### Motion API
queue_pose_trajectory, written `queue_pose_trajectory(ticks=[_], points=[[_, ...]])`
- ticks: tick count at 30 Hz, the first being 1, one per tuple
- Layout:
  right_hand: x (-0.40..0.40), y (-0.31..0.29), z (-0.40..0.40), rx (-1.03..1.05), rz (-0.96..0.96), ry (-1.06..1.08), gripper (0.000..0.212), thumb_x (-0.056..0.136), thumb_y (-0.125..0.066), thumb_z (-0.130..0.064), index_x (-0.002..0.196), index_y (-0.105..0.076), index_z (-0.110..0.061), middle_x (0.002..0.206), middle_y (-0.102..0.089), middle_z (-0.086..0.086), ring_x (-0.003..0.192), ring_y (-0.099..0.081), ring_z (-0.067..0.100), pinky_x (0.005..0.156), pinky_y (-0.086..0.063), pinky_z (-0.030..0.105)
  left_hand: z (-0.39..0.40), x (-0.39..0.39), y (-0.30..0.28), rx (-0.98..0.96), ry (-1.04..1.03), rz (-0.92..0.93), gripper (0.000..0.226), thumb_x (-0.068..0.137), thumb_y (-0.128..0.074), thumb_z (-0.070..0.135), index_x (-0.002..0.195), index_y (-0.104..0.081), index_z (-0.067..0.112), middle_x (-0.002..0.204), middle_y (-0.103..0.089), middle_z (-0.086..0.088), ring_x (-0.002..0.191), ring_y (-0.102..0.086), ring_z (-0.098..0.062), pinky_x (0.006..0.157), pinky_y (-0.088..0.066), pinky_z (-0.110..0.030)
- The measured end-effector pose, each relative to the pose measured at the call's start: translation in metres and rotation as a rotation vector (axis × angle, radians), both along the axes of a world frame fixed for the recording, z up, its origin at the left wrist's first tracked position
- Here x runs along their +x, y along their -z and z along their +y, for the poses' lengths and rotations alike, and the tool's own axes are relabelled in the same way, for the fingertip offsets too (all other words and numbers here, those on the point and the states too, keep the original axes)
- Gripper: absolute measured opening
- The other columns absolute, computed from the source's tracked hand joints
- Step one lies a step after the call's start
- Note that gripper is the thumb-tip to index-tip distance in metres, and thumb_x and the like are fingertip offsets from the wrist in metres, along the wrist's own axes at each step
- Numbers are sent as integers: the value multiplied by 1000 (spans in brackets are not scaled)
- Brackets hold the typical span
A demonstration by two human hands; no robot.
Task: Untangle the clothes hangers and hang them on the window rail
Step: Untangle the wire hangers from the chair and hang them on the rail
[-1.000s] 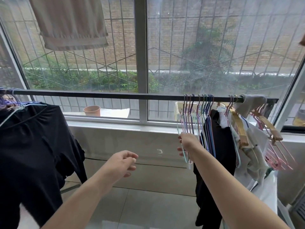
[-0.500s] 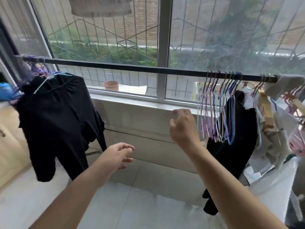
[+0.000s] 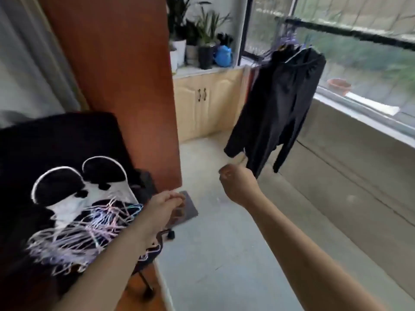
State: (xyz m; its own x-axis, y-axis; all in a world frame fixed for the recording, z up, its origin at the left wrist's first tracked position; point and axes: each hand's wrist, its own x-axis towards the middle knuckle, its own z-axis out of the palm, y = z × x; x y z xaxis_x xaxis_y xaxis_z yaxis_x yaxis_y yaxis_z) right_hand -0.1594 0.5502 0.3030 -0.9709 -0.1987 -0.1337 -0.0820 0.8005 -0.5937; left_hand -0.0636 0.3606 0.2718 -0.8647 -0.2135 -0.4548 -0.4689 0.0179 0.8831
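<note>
A tangled heap of thin pastel clothes hangers [image 3: 85, 232] lies on a black cushion with a white mouse-ear print [image 3: 67, 167] at the lower left. My left hand [image 3: 167, 204] hovers just right of the heap, fingers loosely curled, holding nothing. My right hand [image 3: 238, 184] is out over the floor at centre, fingers curled and empty. The dark window rail [image 3: 350, 31] crosses the upper right. A black garment [image 3: 280, 104] hangs from it on a hanger.
A brown door panel [image 3: 125, 86] stands upright behind the cushion. Beyond it a light wooden cabinet [image 3: 202, 102] carries potted plants and a blue watering can [image 3: 222, 55]. The window ledge [image 3: 359, 113] runs along the right, with grey floor tiles [image 3: 224, 243] between.
The view has swung left from the hung hangers on the rail to the tangled heap. My right hand left the rail and dropped low; my left hand now reaches beside the heap.
</note>
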Motion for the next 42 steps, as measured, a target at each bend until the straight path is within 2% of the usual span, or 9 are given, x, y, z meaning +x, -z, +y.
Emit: queue_pose_trajectory(ticks=[7, 10, 15, 18, 23, 27, 30, 35, 42], points=[[92, 75, -219, -11, -166, -350, 28, 98, -47, -16, 97, -74, -10, 94, -69, 7, 88, -64, 28, 76, -52, 34, -174, 147, 44, 79, -390, -163, 19, 103, -53, 14, 104, -72, 13, 100, -75, -8, 85, -73, -23, 89, -56, -43], [123, 100, -283, 23, -228, -492, 29, 96, -47, -11, 96, -75, -6, 99, -73, 11, 91, -67, 31, 76, -52, 34, -223, 187, 63, 108, -612, -216, 19, 103, -53, 12, 102, -71, 12, 103, -75, -14, 84, -72, -25, 81, -57, -40], [118, 152, -331, 69, -345, -489, 28, 96, -49, -14, 74, -66, -12, 79, -65, 3, 76, -59, 21, 64, -42, 27, -263, 213, 85, 173, -748, -269, 16, 103, -54, 12, 108, -69, 10, 105, -73, -14, 95, -72, -30, 91, -56, -45], [97, 191, -335, 103, -438, -397, 31, 95, -50, -15, 65, -55, -18, 73, -57, 2, 74, -52, 23, 66, -41, 27, -285, 210, 98, 188, -754, -315, 17, 104, -53, 13, 110, -69, 10, 107, -73, -14, 101, -72, -32, 95, -56, -46], [66, 259, -341, 286, -594, -363, 13, 98, -49, -15, 91, -59, -13, 94, -58, 8, 84, -52, 22, 79, -47, 29, -333, 176, 135, 155, -813, -386, 17, 104, -53, 12, 108, -69, 11, 104, -74, -12, 92, -73, -26, 78, -57, -36], [44, 300, -359, 396, -593, -393, 19, 101, -45, -13, 99, -64, -12, 107, -65, 15, 92, -57, 28, 78, -44, 25, -351, 143, 170, 196, -730, -425, 16, 104, -55, 16, 107, -71, 13, 103, -75, -10, 94, -75, -27, 89, -58, -43], [14, 331, -378, 415, -548, -349, 24, 98, -46, -8, 104, -69, -8, 108, -70, 15, 105, -66, 33, 78, -50, 29, -361, 117, 203, 225, -711, -468, 17, 104, -54, 14, 103, -71, 13, 101, -75, -11, 88, -74, -26, 82, -57, -38], [-48, 388, -396, 453, -467, -256, 30, 92, -43, -1, 109, -67, -6, 107, -71, 14, 93, -65, 33, 70, -47, 31, -371, 78, 258, 222, -625, -542, 16, 103, -54, 12, 99, -70, 12, 94, -75, -13, 76, -71, -23, 75, -55, -38], [-85, 471, -419, 459, -346, -164, 36, 93, -43, -2, 121, -64, -12, 111, -70, 19, 89, -60, 32, 73, -44, 31, -410, 46, 309, 149, -602, -579, 17, 103, -55, 14, 97, -71, 14, 93, -76, -12, 86, -74, -30, 84, -60, -43]])
